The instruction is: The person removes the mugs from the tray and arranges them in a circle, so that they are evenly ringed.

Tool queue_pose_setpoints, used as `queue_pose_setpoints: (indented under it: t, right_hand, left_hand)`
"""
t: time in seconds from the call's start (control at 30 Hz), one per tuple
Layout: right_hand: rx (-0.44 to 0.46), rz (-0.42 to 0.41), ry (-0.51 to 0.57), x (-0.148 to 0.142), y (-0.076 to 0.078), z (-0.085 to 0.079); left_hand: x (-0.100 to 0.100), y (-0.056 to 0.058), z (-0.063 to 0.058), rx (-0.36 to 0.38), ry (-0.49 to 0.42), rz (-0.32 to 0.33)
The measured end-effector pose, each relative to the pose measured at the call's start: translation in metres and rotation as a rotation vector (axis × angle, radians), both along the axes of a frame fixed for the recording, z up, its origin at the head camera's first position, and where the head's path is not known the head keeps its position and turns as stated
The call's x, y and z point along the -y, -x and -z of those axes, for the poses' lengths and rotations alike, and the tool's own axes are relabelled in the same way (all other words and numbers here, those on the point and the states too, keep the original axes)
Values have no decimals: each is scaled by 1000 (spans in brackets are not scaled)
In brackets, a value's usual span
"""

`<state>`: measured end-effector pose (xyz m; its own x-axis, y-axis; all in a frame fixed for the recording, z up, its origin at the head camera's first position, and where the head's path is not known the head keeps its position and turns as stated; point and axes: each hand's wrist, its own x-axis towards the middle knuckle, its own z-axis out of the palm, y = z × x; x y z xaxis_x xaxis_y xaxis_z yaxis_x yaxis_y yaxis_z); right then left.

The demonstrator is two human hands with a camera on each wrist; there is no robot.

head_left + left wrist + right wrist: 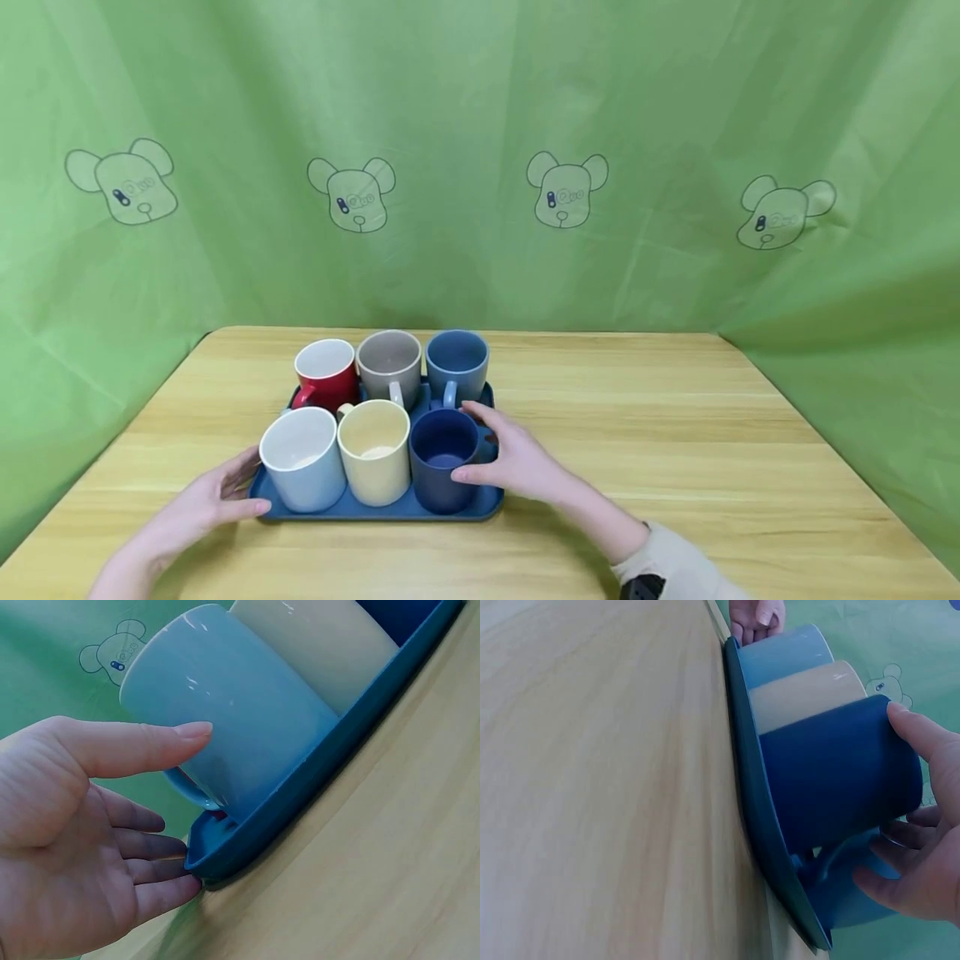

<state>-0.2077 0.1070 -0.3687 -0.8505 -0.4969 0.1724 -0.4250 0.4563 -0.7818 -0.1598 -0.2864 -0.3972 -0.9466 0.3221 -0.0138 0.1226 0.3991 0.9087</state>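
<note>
Six mugs stand in two rows on a blue tray [367,510]. My right hand [517,454] holds the navy mug [442,479] at the front right, thumb at its near rim and fingers round the handle side. By the tray's left end is my left hand [198,504], its palm and loose fingers [161,892] showing in the left wrist view. Those fingertips meet the tray corner, and the thumb overlaps the light blue mug [225,712]. Between the light blue and navy mugs sits a cream mug [377,475].
Behind them are a red mug [333,390] with a white inside, a grey mug [408,383] and a blue mug [468,379]. The wooden table [675,433] extends right of the tray. A green curtain [465,267] with bear-head drawings hangs behind and at both sides.
</note>
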Motion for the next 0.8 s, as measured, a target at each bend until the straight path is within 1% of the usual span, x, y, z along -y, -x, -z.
queue_pose_setpoints:
  t: [0.13,0.27,0.43,0.67,0.8]
  right_hand:
    - [-8,30,-9,8,-3,-1]
    - [-32,63,-15,15,-5,-1]
    - [-63,91,-11,21,-6,3]
    - [-87,142,10,25,-5,7]
    - [-89,149,33,24,-5,10]
  left_hand:
    - [-1,1,-2,-17,5,-7]
    - [-1,1,-2,-3,9,-20]
    - [-1,0,-1,17,22,-37]
    - [-1,-1,-1,26,33,-57]
    - [-2,0,0,19,26,-55]
